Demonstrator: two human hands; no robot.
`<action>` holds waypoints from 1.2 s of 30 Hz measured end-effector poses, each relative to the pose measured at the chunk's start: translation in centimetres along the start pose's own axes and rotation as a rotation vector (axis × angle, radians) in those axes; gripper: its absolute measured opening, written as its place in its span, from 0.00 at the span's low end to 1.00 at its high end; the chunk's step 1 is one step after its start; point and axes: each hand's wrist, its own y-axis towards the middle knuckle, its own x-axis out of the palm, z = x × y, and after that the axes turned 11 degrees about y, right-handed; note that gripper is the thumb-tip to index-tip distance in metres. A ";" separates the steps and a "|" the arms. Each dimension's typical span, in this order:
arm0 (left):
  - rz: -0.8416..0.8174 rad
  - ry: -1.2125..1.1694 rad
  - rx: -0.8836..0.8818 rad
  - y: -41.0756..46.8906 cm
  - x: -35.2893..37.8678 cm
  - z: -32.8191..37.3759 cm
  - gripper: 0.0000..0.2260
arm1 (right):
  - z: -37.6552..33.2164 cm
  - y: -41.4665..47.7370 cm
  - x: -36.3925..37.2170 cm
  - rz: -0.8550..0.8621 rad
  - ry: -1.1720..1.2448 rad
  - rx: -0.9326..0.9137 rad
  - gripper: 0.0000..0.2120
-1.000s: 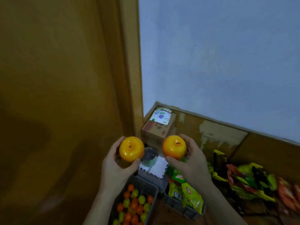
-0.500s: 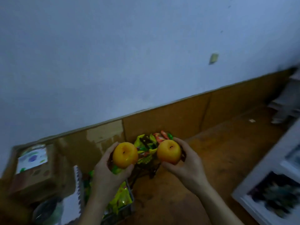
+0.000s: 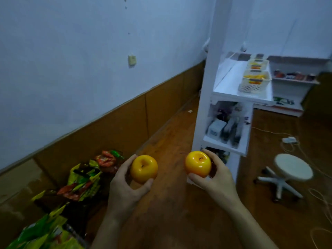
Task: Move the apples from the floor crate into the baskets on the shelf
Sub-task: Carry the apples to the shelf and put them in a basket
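1. Left hand (image 3: 124,191) is curled round a glossy yellow-orange round apple, the left apple (image 3: 143,168). Thumb underneath, fingers behind, stem dimple facing up.
2. Right hand (image 3: 217,182) has the same grip on a matching glossy yellow-orange fruit, the right apple (image 3: 197,163). Thumb below, fingers wrapped on its right side.
3. Both apples are in the air over the brown wooden floor (image 3: 170,212), side by side and not touching.
4. A tall white shelf unit (image 3: 212,69) stands far right. Its upper board carries a row of white lattice plastic baskets (image 3: 251,86). The nearest one holds yellow-orange items, likely apples, too blurred to count.
5. The floor crate is not in view, so how many apples remain can't be told.
6. Progress (a judgement): mid-carry. This pair is picked up but not yet placed. The baskets are well apart from the hands, higher and further right. At least some earlier fruit seems already delivered.
7. Other things: a pile of green, yellow and red snack packets (image 3: 82,178) near left by the wall, a white round swivel stool (image 3: 292,169) on the right, and a pale cable (image 3: 287,141) on the floor far right.
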 end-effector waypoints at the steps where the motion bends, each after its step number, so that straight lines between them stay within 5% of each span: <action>1: -0.025 -0.003 0.023 0.0 1.9 1.4 0.39 | 0.0 -0.5 -1.9 0.029 -0.013 -0.007 0.42; 9: -0.389 -0.132 0.304 -0.5 17.4 15.8 0.38 | -0.3 -6.7 -18.6 0.409 -0.021 -0.026 0.39; 17: -0.578 -0.241 0.414 -3.6 27.1 21.8 0.38 | 1.3 -12.5 -28.5 0.627 -0.123 0.008 0.41; 36: -0.755 -0.357 0.513 6.5 47.9 27.0 0.41 | 8.2 -2.2 -42.1 0.794 -0.264 0.105 0.42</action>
